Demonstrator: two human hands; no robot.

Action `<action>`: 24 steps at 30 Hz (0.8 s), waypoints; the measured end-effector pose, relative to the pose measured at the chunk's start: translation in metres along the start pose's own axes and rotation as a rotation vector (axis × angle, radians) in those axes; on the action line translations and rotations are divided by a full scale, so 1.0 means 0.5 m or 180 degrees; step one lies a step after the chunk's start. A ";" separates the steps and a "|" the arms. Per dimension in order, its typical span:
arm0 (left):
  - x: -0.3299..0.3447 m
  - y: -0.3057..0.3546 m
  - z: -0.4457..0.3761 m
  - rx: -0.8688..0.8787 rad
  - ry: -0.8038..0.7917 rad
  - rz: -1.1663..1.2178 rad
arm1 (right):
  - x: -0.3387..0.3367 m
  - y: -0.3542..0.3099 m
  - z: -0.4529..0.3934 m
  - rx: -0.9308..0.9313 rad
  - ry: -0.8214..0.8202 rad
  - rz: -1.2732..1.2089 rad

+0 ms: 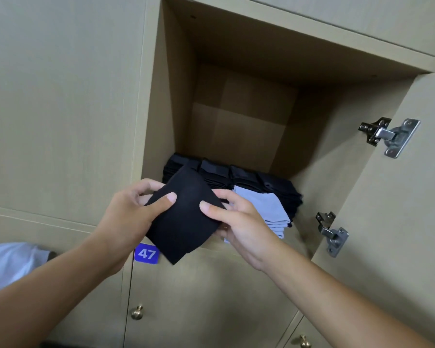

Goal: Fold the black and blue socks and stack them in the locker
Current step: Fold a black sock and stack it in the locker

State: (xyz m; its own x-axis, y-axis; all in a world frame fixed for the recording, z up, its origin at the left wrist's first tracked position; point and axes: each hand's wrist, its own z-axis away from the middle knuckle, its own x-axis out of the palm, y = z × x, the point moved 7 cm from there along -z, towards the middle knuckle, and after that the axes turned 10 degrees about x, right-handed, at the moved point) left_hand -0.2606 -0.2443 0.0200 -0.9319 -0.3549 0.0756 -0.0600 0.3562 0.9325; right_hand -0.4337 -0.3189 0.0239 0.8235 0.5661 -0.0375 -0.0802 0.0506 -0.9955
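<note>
A folded black sock (183, 217) is held in front of the open locker (239, 116), just outside its front edge. My left hand (131, 219) grips the sock's left side, thumb on top. My right hand (239, 222) pinches its right side, thumb on top and fingers behind. Inside, on the locker floor, several stacks of folded black socks (236, 175) stand in a row. A stack of folded light blue socks (266, 209) lies in front of them at the right, partly hidden by my right hand.
The locker door (399, 197) stands open at the right on two metal hinges (387, 135). A blue label reading 47 (146, 253) marks the closed locker below. Brass knobs (137, 312) sit on lower doors. White fabric (13, 262) shows at the left edge.
</note>
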 end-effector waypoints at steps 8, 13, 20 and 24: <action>0.003 -0.015 0.002 -0.0148 -0.0095 -0.0036 | 0.007 -0.031 0.016 -0.0522 -0.0082 0.1552; 0.022 -0.051 0.008 -0.0715 -0.0274 0.0572 | -0.023 -0.049 0.015 -0.0523 0.0270 0.1453; 0.030 -0.060 0.008 -0.0740 -0.0107 0.0497 | -0.045 -0.063 0.013 -0.0479 0.0550 0.1498; 0.039 -0.037 0.002 -0.0437 0.0056 0.0169 | -0.045 -0.067 0.005 -0.0450 0.0510 0.1859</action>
State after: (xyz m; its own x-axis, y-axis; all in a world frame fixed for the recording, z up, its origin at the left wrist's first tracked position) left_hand -0.2779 -0.2571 0.0037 -0.9260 -0.3540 0.1312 0.0399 0.2538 0.9664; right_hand -0.4511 -0.3311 0.0582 0.7409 0.3365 -0.5812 -0.4769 -0.3458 -0.8081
